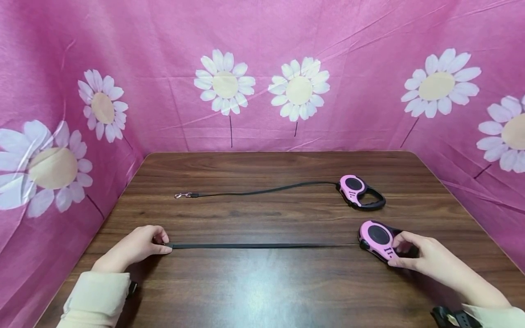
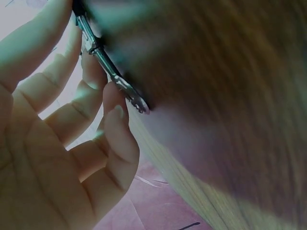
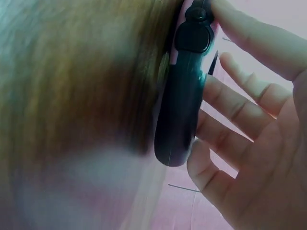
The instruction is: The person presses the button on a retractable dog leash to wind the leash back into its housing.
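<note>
A pink and black retractable dog leash (image 1: 376, 239) lies at the front right of the wooden table. Its black strap (image 1: 262, 246) runs straight to the left. My left hand (image 1: 141, 243) pinches the strap's end between thumb and fingers; the metal snap hook (image 2: 130, 93) there shows in the left wrist view. Around the casing's handle side, my right hand (image 1: 424, 257) grips with thumb and fingertips. In the right wrist view the black handle (image 3: 180, 110) and its button (image 3: 194, 37) stand on edge beside the fingers.
Farther back lies a second pink and black leash (image 1: 352, 184), its strap (image 1: 262, 190) slightly wavy and its snap hook (image 1: 183, 195) at the left end. A pink cloth (image 1: 164, 82) printed with daisies hangs behind and on both sides of the table (image 1: 246, 296).
</note>
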Action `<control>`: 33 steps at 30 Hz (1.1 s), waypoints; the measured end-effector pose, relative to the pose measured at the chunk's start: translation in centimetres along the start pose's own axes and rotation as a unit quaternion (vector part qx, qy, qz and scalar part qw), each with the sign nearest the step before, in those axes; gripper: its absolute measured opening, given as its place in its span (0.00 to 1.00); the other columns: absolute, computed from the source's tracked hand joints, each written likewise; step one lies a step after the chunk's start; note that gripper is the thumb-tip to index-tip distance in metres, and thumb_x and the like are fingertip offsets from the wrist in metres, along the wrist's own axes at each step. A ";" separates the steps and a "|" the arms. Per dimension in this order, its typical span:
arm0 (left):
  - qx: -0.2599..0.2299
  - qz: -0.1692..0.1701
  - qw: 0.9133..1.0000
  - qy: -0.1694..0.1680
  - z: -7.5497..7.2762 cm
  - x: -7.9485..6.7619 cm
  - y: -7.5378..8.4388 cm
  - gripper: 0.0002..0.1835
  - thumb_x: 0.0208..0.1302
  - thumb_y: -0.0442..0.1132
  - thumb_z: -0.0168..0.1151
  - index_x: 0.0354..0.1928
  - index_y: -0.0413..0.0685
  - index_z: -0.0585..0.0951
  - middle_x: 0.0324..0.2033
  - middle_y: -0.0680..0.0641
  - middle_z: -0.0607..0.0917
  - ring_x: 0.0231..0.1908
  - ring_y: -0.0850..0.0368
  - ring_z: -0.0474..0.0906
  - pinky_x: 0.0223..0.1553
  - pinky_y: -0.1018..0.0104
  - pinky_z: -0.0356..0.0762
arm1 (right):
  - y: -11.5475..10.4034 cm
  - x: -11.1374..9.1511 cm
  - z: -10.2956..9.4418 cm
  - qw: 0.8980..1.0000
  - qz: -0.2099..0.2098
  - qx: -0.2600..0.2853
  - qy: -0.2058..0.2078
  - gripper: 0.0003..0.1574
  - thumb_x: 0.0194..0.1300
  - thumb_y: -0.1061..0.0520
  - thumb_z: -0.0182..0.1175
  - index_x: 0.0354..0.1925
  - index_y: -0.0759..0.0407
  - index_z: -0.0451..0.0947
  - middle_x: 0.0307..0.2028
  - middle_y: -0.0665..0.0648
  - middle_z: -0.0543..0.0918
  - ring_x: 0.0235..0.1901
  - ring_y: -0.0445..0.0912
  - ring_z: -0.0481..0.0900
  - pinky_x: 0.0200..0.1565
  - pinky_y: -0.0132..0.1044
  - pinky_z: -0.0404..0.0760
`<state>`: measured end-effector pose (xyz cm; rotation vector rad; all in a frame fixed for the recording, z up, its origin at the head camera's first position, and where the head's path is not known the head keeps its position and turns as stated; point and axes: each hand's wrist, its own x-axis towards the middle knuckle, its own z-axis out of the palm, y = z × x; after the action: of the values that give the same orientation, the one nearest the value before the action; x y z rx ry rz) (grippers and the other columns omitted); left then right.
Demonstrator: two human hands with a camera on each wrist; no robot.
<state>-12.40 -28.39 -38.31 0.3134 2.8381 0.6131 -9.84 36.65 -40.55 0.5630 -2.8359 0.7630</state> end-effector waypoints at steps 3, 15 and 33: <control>-0.006 0.005 1.000 0.001 0.1 -0.1 -0.1 0.13 0.52 0.44 0.75 0.28 0.49 0.78 0.23 0.56 0.78 0.28 0.62 0.71 0.34 0.65 0.69 | 0.1 -0.1 -0.1 1.000 0.006 -0.012 -0.006 0.25 0.41 0.55 0.80 0.31 0.41 0.73 0.29 0.36 0.76 0.31 0.29 0.70 0.33 0.27 0.66; -0.003 -0.004 1.000 -0.007 0.2 -0.4 -0.5 0.13 0.55 0.47 0.73 0.24 0.52 0.78 0.19 0.58 0.75 0.24 0.65 0.67 0.29 0.68 0.65 | 1.7 0.0 0.6 0.996 -0.055 -0.064 0.010 0.33 0.24 0.49 0.84 0.26 0.39 0.70 0.31 0.36 0.71 0.36 0.30 0.65 0.38 0.26 0.60; 0.033 -0.031 0.998 0.035 -0.3 -0.5 0.2 0.09 0.67 0.47 0.62 0.33 0.54 0.75 0.25 0.61 0.84 0.27 0.64 0.74 0.28 0.57 0.69 | 0.7 1.1 -0.1 0.992 0.026 -0.071 -0.097 0.14 0.52 0.51 0.73 0.33 0.58 0.83 0.33 0.50 0.81 0.32 0.31 0.72 0.34 0.35 0.75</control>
<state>-11.96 -28.46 -37.83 0.2192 2.9270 0.5289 -11.15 36.93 -40.56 0.5714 -3.0625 0.5357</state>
